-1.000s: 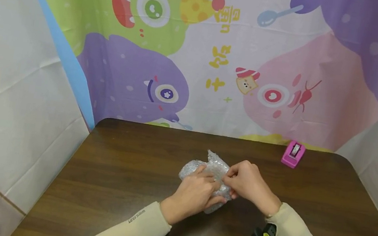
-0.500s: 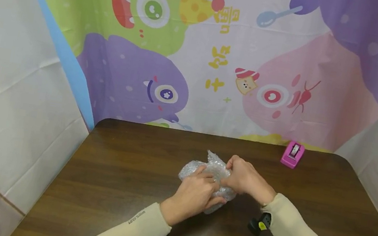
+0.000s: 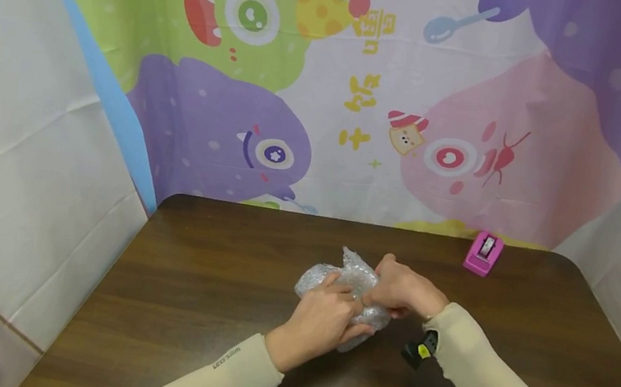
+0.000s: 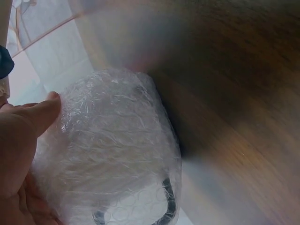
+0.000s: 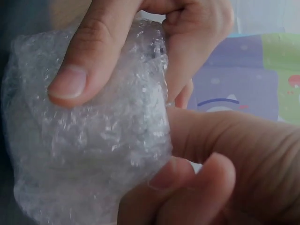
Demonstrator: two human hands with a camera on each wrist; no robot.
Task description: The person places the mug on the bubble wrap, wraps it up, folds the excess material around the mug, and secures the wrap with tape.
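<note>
A bundle in clear bubble wrap (image 3: 359, 280) lies on the table between my hands. What it wraps is mostly hidden; a dark curved band (image 4: 169, 201) shows through in the left wrist view. My left hand (image 3: 322, 319) grips the bundle from the near left, its thumb along one face and its fingers over the top. At the right side, my right hand (image 3: 404, 289) pinches the edge of the wrap. In the right wrist view the right fingers (image 5: 197, 187) curl at the wrap's edge, below the left thumb (image 5: 89, 65).
A pink tape dispenser (image 3: 483, 253) stands near the back right edge of the brown wooden table (image 3: 200, 284). Behind the table hangs a cartoon-printed cloth (image 3: 349, 179), with pale sheets (image 3: 45, 114) at the sides. A small black device (image 3: 421, 349) hangs at the right wrist.
My right hand has shifted slightly left and turned over the bundle's right side, its wrist moving up and left. The left hand and the bundle stay nearly still.
</note>
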